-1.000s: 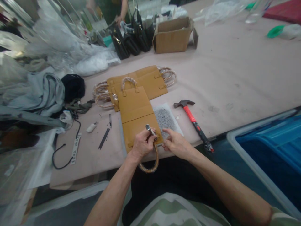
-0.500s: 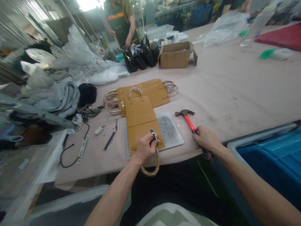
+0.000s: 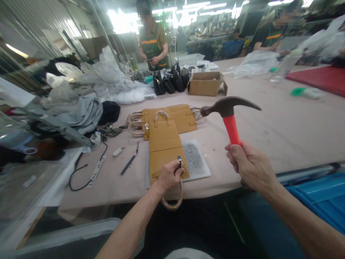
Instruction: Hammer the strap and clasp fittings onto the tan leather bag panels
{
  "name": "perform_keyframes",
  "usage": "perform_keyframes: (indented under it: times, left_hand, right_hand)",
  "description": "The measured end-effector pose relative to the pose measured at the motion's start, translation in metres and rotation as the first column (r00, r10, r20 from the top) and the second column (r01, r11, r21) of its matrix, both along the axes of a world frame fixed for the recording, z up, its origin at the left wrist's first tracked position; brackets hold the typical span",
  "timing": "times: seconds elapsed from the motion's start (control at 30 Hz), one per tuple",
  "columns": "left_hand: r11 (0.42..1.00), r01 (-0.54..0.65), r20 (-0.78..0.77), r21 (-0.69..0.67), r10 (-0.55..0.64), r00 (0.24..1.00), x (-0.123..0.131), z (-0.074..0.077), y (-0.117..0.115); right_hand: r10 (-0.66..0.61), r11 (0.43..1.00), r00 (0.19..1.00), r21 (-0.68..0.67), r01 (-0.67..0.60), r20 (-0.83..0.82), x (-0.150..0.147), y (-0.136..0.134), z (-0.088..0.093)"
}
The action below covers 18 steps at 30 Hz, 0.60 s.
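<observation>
My right hand (image 3: pixel 253 165) is closed round the red grip of a claw hammer (image 3: pixel 232 126), raised above the table at the right. With my left hand (image 3: pixel 170 175) I pinch a small metal punch (image 3: pixel 179 160), upright on the near end of a tan bag panel (image 3: pixel 164 144). A wrapped handle (image 3: pixel 172 205) hangs from that panel over the table edge. Under the panel lies a white slab (image 3: pixel 203 169) with a dark, pitted patch. The punch's lower tip is hidden by my fingers.
More tan panels (image 3: pixel 180 117) with wrapped handles lie just behind. A slim metal tool (image 3: pixel 128 164) and a black cord (image 3: pixel 78 189) are at the left. Black bags (image 3: pixel 168 82) and a cardboard box (image 3: pixel 205 84) stand farther back. A blue bin (image 3: pixel 320 196) is at right. Two co-workers stand beyond.
My right hand has lifted the hammer from the table to well above it. The left hand keeps the punch on the panel. My view has tilted up.
</observation>
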<state>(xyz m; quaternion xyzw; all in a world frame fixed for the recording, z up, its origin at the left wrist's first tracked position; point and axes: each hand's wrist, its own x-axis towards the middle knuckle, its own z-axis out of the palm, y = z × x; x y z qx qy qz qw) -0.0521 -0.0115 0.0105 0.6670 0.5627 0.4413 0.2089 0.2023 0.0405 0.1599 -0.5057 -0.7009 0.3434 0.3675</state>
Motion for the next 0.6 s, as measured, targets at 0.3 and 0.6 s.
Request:
perform_keyframes:
  times: [0.3,0.6]
  left_hand:
    - [1.000,0.005,0.007,-0.006,-0.005,1.000,0.000,-0.001,0.002]
    - [1.000,0.019,-0.020,-0.013,-0.019,1.000,-0.004,-0.002,0.000]
  right_hand:
    - [0.150,0.901,0.848,0.283,-0.329,0.509,-0.002,-0.019,0.027]
    - [0.178,0.898,0.803,0.240,-0.369,0.569,0.002,-0.021,0.028]
